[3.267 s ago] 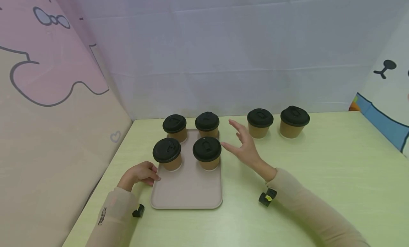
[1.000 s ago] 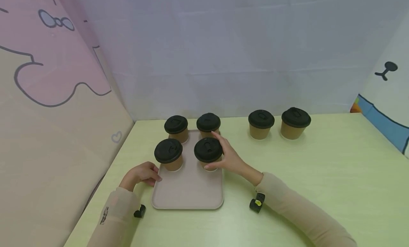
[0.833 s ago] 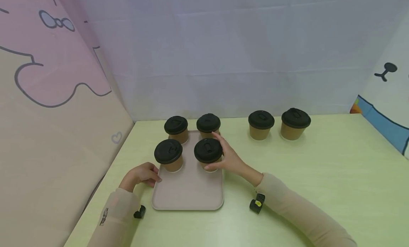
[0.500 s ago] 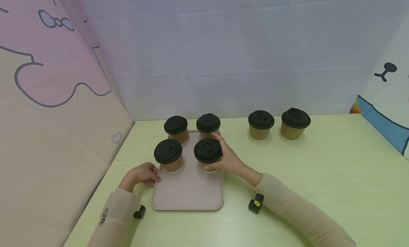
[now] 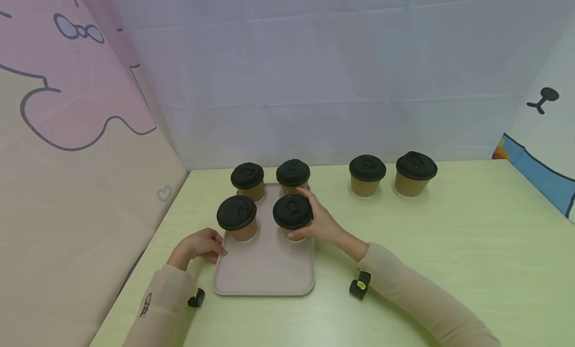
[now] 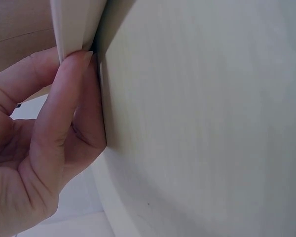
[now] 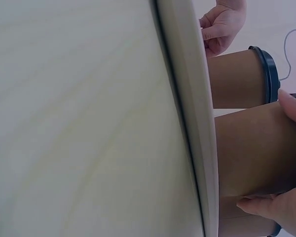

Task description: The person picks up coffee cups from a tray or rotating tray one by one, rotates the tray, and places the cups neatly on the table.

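Observation:
A beige tray (image 5: 265, 274) bears brown paper coffee cups with black lids, standing upright in two rows. My right hand (image 5: 322, 224) grips the near right cup (image 5: 292, 212) from its right side, thumb at the front and fingers behind. In the right wrist view, that cup (image 7: 256, 153) sits between thumb and fingertip at the tray's edge (image 7: 200, 94). My left hand (image 5: 201, 244) holds the tray's left edge, and the left wrist view shows the tray rim (image 6: 78, 24) pinched by its fingers. Left of the gripped cup is the near left cup (image 5: 236, 214).
Behind them on the tray are a far left cup (image 5: 247, 176) and a far right cup (image 5: 293, 172). Two more lidded cups, one (image 5: 367, 170) beside another (image 5: 414, 170), stand at the table's back right. A white cloth wall (image 5: 332, 87) closes off the back.
Since the earliest frame my right hand has come left and down from open air and taken hold of the near right cup. Over the last second almost nothing moves.

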The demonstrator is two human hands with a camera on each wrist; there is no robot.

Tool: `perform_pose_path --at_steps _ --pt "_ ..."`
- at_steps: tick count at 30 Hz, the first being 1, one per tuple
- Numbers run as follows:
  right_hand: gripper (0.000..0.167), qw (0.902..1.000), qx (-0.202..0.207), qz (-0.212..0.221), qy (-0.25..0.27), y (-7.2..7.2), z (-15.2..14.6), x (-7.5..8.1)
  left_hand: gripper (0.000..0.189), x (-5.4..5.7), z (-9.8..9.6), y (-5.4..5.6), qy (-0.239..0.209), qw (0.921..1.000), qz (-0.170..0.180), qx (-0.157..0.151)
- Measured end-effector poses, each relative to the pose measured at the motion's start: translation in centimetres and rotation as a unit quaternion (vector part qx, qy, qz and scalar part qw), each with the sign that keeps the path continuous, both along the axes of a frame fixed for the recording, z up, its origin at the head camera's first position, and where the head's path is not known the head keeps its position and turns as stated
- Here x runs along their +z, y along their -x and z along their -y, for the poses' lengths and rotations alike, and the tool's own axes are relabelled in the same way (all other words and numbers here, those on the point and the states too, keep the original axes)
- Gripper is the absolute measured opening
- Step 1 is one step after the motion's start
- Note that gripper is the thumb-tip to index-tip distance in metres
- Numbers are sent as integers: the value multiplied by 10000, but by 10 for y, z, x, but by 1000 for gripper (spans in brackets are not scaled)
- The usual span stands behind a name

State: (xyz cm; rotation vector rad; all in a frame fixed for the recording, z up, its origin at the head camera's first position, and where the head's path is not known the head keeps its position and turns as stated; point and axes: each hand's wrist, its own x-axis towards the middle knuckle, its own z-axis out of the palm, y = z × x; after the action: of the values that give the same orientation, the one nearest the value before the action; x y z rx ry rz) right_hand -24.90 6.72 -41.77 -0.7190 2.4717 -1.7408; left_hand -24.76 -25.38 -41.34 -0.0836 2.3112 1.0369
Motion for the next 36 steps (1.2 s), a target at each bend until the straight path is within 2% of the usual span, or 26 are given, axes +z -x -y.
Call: perform_pose_path --at_steps 20,25,36 --pt "97 10000 -32 74 -36 1 4 5 21 0 -1 4 6 10000 -5 -15" --pt "98 10000 -53 39 -17 4 5 -1 21 1 -1 2 25 10000 24 27" --pt "95 9999 -30 -108 30 3 6 -3 21 1 -1 0 32 10000 11 48"
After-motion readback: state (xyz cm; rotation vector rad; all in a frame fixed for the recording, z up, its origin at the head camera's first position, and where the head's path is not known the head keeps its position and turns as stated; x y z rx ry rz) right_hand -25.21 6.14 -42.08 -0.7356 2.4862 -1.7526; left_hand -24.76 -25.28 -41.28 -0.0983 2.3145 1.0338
